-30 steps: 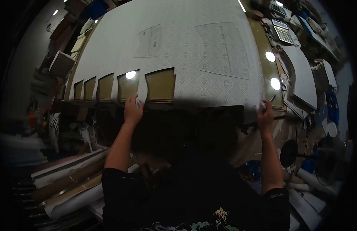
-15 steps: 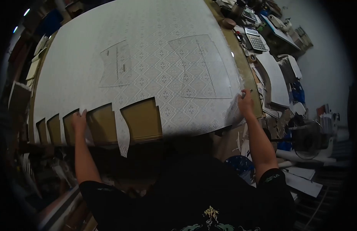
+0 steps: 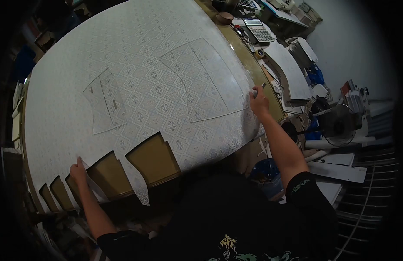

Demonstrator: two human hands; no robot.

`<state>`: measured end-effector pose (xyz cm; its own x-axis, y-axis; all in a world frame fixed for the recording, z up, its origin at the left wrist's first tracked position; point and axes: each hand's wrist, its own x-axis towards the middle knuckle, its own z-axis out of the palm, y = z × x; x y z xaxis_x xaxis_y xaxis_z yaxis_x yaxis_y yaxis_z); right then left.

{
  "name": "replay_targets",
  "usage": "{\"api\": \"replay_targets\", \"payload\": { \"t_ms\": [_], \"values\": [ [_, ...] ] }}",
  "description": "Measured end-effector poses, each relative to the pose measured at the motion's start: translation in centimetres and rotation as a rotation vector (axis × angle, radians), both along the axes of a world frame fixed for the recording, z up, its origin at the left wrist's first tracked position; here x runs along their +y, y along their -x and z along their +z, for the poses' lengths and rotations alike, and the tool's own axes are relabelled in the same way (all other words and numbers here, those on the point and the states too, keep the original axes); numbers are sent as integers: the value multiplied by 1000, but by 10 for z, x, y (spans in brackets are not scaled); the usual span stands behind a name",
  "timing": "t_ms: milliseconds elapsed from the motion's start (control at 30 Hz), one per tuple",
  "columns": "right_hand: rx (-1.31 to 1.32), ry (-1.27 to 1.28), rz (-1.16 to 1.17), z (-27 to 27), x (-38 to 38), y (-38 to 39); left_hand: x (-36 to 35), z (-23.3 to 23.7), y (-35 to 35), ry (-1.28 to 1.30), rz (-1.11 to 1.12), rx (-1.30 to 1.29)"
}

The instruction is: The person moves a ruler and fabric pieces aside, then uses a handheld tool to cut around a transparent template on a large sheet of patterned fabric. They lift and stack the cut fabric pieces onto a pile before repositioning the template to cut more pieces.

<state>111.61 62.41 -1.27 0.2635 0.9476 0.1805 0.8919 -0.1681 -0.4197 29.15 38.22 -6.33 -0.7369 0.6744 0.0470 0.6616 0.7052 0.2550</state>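
A large pale patterned fabric sheet [image 3: 140, 87] covers the table, with several panel-shaped pieces cut from its near edge. At that edge, between two cut-outs on the left, my left hand [image 3: 78, 172] pinches the fabric. My right hand [image 3: 259, 104] is closed at the sheet's right edge; a slim dark-tipped object [image 3: 264, 85] sticks out past its fingers, its kind unclear. On the sheet lie two clear templates with dark outlines, a smaller template [image 3: 106, 104] at left and a larger template [image 3: 205, 82] near my right hand. A narrow fabric strip [image 3: 138, 180] hangs over the near edge.
Brown tabletop [image 3: 153, 152] shows through the cut-outs. Along the right side are a calculator [image 3: 259, 30], a tape roll [image 3: 259, 54], a round brown container [image 3: 224, 18] and stacked white sheets [image 3: 292, 74]. A fan [image 3: 339, 125] stands at lower right.
The view has turned, so the table and templates appear farther left and tilted. My left hand appears lower and farther left, my right hand higher and farther left; both remain at the sheet's edges.
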Motion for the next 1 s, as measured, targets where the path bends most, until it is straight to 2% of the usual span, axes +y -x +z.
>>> {"api": "replay_targets", "payload": {
  "t_ms": [233,467,600,700,767,900,1000],
  "values": [
    [-15,27,28,2,40,18,-4,-2,-15,-70,33,27],
    [-69,-34,106,-4,61,17,-5,11,-31,20,128,0],
    [-47,69,113,5,71,6,-9,7,-32,8,88,17],
    [-76,48,129,9,57,1,-6,-3,-19,61,48,4],
    [-118,123,94,9,30,0,-9,-8,-10,73,19,-2],
    [-152,-42,115,-8,-17,-19,-7,-9,-14,32,22,16],
    [-155,-72,110,-13,-40,-29,-10,-12,-3,55,0,24]
  ]
}}
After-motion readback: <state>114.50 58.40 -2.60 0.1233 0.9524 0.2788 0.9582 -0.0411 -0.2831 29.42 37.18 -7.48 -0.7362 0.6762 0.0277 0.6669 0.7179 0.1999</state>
